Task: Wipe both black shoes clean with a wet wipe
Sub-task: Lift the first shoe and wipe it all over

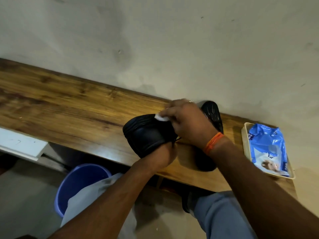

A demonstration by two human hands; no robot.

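2 black shoes, ridged-sole shoe [146,133] gripped by left hand [162,152], right hand [188,121] pinching white wipe [161,117] on it, second shoe [211,114] behind.

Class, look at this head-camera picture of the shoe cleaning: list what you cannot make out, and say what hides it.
- Second black shoe: its middle is hidden by the right hand and forearm.
- Wet wipe: mostly covered by the right fingers.
- Held black shoe: its rear is hidden by the left hand.
- Blue wipes pack: print too small to read.
- Blue bucket: contents hidden by a leg.
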